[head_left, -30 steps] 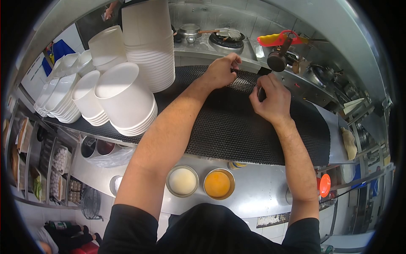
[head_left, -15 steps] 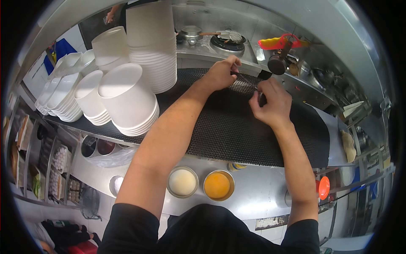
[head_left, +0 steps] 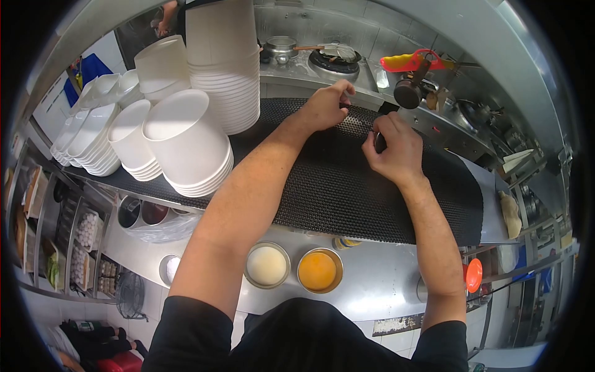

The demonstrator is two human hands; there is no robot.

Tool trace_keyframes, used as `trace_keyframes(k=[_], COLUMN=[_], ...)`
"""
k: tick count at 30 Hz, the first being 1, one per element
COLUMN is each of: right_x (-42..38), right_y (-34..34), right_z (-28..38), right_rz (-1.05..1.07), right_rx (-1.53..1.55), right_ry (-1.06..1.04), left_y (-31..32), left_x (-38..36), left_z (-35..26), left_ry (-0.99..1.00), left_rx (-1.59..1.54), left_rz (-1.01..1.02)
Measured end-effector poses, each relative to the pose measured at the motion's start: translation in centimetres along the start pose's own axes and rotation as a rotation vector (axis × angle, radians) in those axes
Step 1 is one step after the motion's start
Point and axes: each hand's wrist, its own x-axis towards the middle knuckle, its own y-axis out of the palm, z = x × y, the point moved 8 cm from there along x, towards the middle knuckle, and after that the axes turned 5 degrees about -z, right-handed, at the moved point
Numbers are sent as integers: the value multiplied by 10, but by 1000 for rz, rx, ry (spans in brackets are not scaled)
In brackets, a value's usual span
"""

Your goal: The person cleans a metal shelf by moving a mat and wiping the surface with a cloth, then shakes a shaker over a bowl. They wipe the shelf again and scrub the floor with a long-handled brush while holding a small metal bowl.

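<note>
A black textured mat (head_left: 347, 192) covers the raised metal shelf in front of me. At the mat's far edge my left hand (head_left: 325, 106) is closed, thumb and fingers pinched on it. My right hand (head_left: 398, 150) is curled over the mat a little nearer, closed, with a dark bit that looks like the mat between thumb and fingers. Between the hands the mat looks slightly raised and catches the light. The fingertips of both hands are partly hidden.
Stacked white bowls (head_left: 186, 142), a tall stack of white tubs (head_left: 224, 80) and white trays (head_left: 93, 139) stand on the shelf's left. Below, metal bowls hold pale liquid (head_left: 268, 265) and orange-yellow liquid (head_left: 319, 271). A dark ladle (head_left: 408, 94) hangs at right. Another person's hand (head_left: 164, 22) shows far left.
My right hand has shifted slightly left, toward my left hand, still closed. My left hand has hardly moved.
</note>
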Motion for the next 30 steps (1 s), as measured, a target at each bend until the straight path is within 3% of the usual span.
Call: trace_keyframes(k=[30], right_x=[2], right_y=[3], right_z=[1], right_rz=[28], right_rx=[-33], right_ry=[8], left_y=[1], left_x=[-1], left_z=[-3], left_ry=[-19], left_rx=[46], left_rz=[44])
